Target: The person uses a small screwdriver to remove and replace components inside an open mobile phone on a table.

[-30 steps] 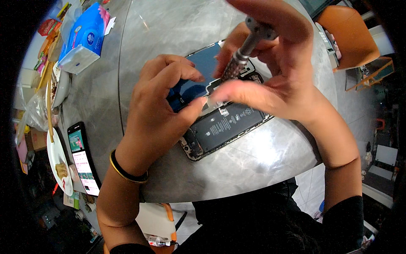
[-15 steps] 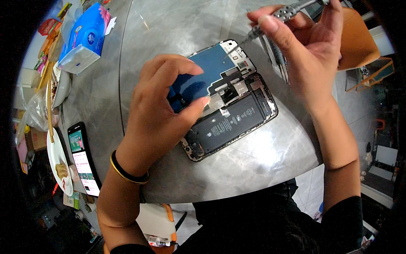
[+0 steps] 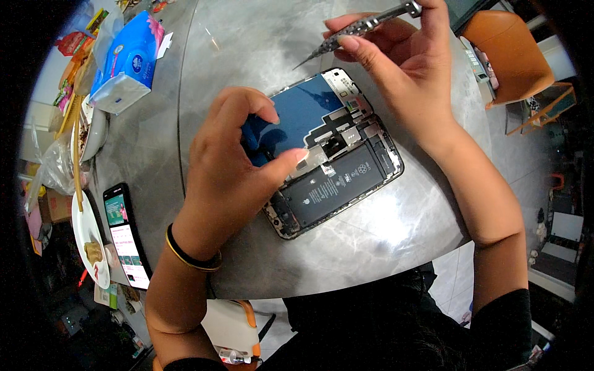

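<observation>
An opened smartphone lies on the grey table, its blue-backed display panel (image 3: 303, 105) unfolded beside the body with the black battery (image 3: 337, 185). My left hand (image 3: 229, 148) arches over the panel's left end. Its thumb and index finger are spread apart, with the thumb tip at the seam between panel and body; the other fingers are mostly hidden. My right hand (image 3: 402, 68) grips a slim silver precision screwdriver (image 3: 365, 26) between thumb and fingers. The thin tip points down to the left, just beyond the panel's far edge, and appears clear of the phone.
To the left lie a lit phone (image 3: 127, 238), a white plate (image 3: 80, 232) with food scraps and a stick across it, and a blue tissue pack (image 3: 127, 65). Clear plastic bags (image 3: 52, 164) crowd the far left. A brown chair (image 3: 510, 55) stands at the right.
My right hand and the screwdriver have shifted left, taking the tip from the panel's far right corner to beyond its far edge. My left hand stays over the panel, nearly unmoved.
</observation>
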A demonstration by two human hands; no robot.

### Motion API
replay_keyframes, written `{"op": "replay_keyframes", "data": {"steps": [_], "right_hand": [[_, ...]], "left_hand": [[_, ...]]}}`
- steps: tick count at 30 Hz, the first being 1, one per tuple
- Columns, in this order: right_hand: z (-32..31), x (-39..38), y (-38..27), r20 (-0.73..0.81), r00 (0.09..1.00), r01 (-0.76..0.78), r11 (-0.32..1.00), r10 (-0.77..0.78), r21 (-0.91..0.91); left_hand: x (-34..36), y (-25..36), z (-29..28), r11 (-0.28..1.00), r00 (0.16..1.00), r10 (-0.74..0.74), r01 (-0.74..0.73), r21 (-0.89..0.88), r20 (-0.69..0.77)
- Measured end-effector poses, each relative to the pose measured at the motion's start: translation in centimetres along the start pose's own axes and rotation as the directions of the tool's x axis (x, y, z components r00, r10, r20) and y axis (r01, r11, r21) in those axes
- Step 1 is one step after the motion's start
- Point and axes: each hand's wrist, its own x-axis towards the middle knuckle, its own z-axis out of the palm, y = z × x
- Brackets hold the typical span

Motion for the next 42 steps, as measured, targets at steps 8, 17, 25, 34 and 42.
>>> {"op": "replay_keyframes", "data": {"steps": [8, 17, 25, 34, 42], "right_hand": [[0.0, -0.3, 0.0, 0.06, 0.998, 0.035, 0.996, -0.031, -0.076], [-0.6, -0.3, -0.7, 0.034, 0.999, 0.025, 0.994, -0.022, -0.109], [-1.3, 0.3, -2.6, -0.199, 0.969, -0.131, 0.988, 0.146, 0.085], [-2.4, 1.0, -2.6, -0.344, 0.934, -0.086, 0.995, 0.099, 0.054], [-3.5, 0.9, -2.7, -0.146, 0.987, -0.061, 0.997, 0.067, 0.043]], "left_hand": [[0.1, -0.1, 0.0, 0.999, 0.998, 0.054, -0.053, 0.003, -0.017], [-0.2, 0.3, -0.3, 0.991, 0.995, -0.031, 0.043, -0.125, 0.092], [-0.3, 0.6, -0.3, 0.973, 0.987, -0.029, 0.063, -0.222, 0.156], [0.5, -1.1, -0.9, 0.747, 0.932, -0.303, 0.101, -0.658, -0.2], [0.3, -0.9, -0.9, 0.766, 0.937, -0.297, 0.118, -0.631, -0.185]]}}
